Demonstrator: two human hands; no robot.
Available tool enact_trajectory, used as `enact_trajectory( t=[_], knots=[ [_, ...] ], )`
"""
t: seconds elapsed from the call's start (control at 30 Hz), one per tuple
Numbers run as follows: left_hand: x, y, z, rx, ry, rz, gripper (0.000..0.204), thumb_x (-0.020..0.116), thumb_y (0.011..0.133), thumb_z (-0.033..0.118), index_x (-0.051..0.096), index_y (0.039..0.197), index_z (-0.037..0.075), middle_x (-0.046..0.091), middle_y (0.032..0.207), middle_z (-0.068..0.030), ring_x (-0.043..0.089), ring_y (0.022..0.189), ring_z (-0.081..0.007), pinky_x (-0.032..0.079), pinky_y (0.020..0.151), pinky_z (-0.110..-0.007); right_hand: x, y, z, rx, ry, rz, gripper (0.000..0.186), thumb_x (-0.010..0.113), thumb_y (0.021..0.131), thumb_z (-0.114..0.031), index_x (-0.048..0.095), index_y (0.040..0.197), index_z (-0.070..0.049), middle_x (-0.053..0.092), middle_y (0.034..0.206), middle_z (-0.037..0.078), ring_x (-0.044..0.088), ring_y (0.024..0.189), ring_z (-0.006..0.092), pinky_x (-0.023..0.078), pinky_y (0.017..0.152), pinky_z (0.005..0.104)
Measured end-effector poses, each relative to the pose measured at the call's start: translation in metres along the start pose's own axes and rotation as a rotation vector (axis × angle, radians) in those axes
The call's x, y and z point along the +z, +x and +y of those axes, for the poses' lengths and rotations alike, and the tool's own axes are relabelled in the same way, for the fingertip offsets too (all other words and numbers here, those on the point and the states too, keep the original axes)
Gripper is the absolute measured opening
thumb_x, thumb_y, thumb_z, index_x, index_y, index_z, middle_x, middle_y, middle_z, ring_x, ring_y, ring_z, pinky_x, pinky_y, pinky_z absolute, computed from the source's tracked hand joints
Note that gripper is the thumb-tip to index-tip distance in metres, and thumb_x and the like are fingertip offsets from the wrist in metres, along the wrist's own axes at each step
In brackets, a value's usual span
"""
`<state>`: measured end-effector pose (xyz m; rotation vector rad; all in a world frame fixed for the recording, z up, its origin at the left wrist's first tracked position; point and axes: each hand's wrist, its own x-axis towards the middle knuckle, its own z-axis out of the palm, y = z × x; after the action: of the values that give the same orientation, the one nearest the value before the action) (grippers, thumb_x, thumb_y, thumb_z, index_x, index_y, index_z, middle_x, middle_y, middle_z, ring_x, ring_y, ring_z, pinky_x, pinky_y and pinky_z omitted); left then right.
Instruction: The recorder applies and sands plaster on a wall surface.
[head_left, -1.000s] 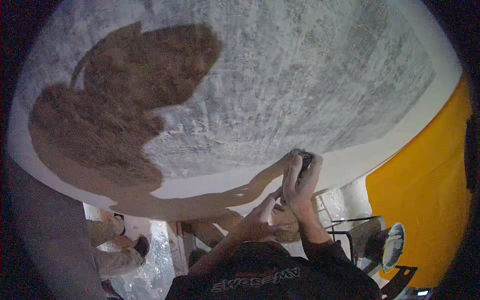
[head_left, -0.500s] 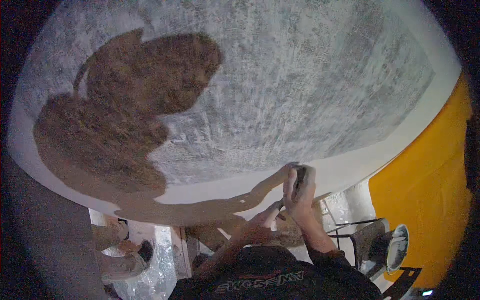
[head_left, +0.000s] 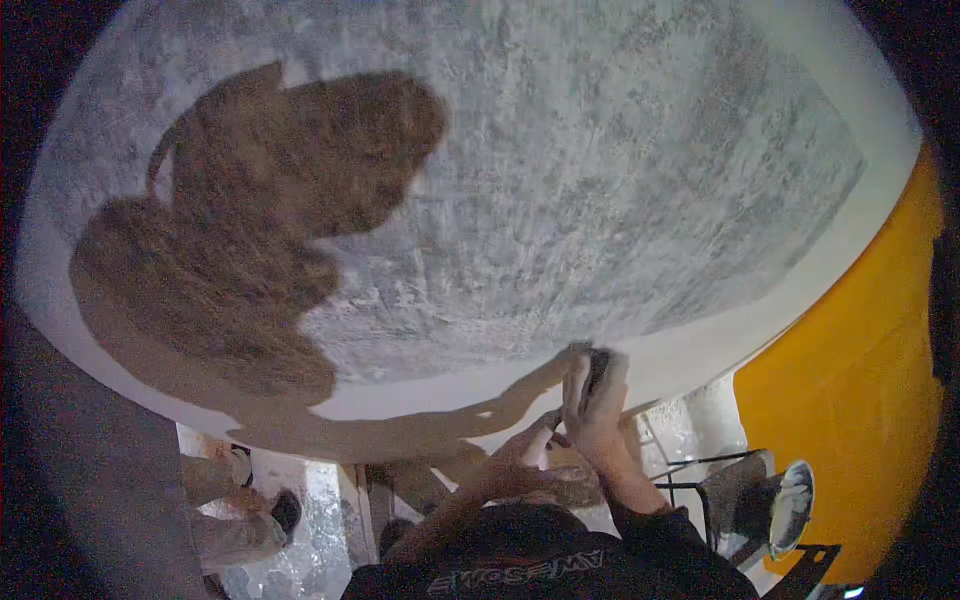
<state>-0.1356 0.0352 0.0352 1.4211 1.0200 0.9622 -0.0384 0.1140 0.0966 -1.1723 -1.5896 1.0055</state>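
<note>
Before me a broad mottled grey, curved surface with a white border carries a large shadow over its left part. My right hand, whitish with dust and blurred, grips a dark block against the lower border. My left hand is just below and left of it, at the surface's lower edge, fingers curled; whether they hold anything is unclear.
An orange panel fills the right side. Below it are a black metal frame and a round container with white residue. At lower left are trouser legs and shoes above a pale, mottled floor.
My right hand and the block have moved downward across the lower border. My left hand is slightly lower in view, and the whole scene has shifted a little downward.
</note>
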Motion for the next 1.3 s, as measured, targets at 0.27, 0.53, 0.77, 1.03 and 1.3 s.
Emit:
enact_trajectory(
  t=[0.27,0.53,0.77,1.03,1.3],
  knots=[
    [-0.002,-0.002,-0.016,-0.074,0.135,-0.018,0.087,0.062,0.074,0.053,0.026,0.132,-0.001,0.043,0.124,-0.0195,0.047,0.111,-0.0300,0.039,0.090,-0.038,-0.001,0.007,-0.018,-0.365,-0.020,0.130,0.014,0.044,0.090,-0.010,0.041,0.093,0.004,0.052,0.079,0.014,0.050,0.070,0.0157,0.042,0.063,0.0284],
    [-0.005,-0.005,-0.010,0.035,0.208,-0.052,0.078,0.064,0.077,0.043,0.027,0.133,0.003,0.046,0.120,-0.0188,0.048,0.108,-0.0292,0.038,0.091,-0.037,-0.002,0.010,-0.004,-0.269,-0.063,0.118,0.019,0.047,0.089,-0.013,0.043,0.095,0.004,0.055,0.076,0.017,0.053,0.058,0.0203,0.044,0.056,0.0312],
    [-0.025,-0.029,-0.026,0.126,0.234,-0.151,0.084,0.066,0.077,0.034,0.017,0.138,0.004,0.043,0.124,-0.0181,0.050,0.100,-0.0267,0.042,0.087,-0.037,0.014,-0.003,-0.009,-0.423,-0.091,0.225,0.016,0.043,0.092,-0.014,0.044,0.096,0.001,0.051,0.073,0.008,0.046,0.061,0.0100,0.040,0.053,0.0250],
    [-0.040,-0.053,-0.009,0.169,0.163,-0.225,0.080,0.067,0.078,0.024,0.017,0.137,0.004,0.039,0.128,-0.0170,0.053,0.098,-0.0251,0.049,0.082,-0.036,0.018,-0.006,-0.004,-0.362,-0.110,0.290,0.015,0.042,0.093,-0.016,0.042,0.091,-0.001,0.045,0.067,0.001,0.040,0.056,0.0054,0.035,0.048,0.0209],
    [-0.045,-0.059,0.002,0.215,0.147,-0.154,0.069,0.064,0.080,0.021,0.025,0.134,0.003,0.042,0.126,-0.0172,0.055,0.097,-0.0238,0.047,0.081,-0.035,0.022,-0.014,-0.003,-0.229,-0.037,0.297,0.021,0.046,0.090,-0.019,0.044,0.100,0.000,0.056,0.072,0.015,0.055,0.059,0.0225,0.043,0.055,0.0327]
  ],
)
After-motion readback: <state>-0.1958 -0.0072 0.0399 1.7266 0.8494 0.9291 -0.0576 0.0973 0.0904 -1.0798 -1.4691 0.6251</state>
